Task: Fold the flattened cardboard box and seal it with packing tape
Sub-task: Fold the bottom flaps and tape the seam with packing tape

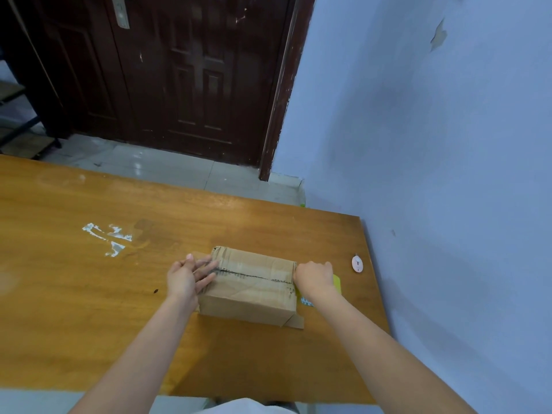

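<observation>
The box (249, 286) stands folded near the surface's right edge, its top seam apparently taped; left hand (188, 279) presses flat fingers on one end, right hand (313, 277) grips something green, so little remains.

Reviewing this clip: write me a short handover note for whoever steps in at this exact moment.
Left hand: fingers straight, pressing the cardboard box at its left end.
Right hand: curled round something yellow-green at the box's right end, probably the tape dispenser; mostly hidden.
Box stands folded on the table, top seam closed.
Done: folding.
Left: whether fresh tape covers the seam cannot be told; check, then finish sealing.
</observation>
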A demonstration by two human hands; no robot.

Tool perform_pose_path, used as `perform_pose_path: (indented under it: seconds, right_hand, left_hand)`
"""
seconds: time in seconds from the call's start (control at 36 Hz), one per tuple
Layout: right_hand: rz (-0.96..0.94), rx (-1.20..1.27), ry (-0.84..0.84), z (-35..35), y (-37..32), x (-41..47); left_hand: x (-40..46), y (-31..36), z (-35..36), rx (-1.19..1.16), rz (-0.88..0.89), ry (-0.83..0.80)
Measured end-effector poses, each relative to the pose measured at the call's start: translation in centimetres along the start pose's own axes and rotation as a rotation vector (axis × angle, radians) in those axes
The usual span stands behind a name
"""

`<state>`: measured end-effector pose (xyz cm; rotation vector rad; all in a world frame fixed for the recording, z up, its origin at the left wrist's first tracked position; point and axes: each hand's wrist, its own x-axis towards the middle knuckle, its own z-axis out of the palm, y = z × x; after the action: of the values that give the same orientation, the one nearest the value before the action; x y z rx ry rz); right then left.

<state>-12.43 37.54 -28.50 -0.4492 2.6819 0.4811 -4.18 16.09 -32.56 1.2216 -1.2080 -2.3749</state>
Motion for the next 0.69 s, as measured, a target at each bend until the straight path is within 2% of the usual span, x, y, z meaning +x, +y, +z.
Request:
perform_pose_path:
  seconds: [0.25, 0.42, 0.56, 0.69]
  right_hand:
    - [0.025, -0.080, 0.067, 0.8, -0.7, 0.0]
    - [0.042, -0.115, 0.118, 1.9, -1.7, 0.6]
    - [0.047, -0.140, 0.129, 1.7, -2.0, 0.6]
    - [0.055, -0.154, 0.124, 1.4, -2.1, 0.4]
  left_hand:
    - [-0.5, 0.1, -0.3, -0.031, 0.028, 0.002]
    - [-1.4, 0.2, -0.3, 0.048, 0.181, -0.003]
    - [-1.3, 0.1, -0.9, 0.230, 0.323, 0.064]
    - [-0.7, 0.1, -1.5, 0.374, 0.370, 0.125]
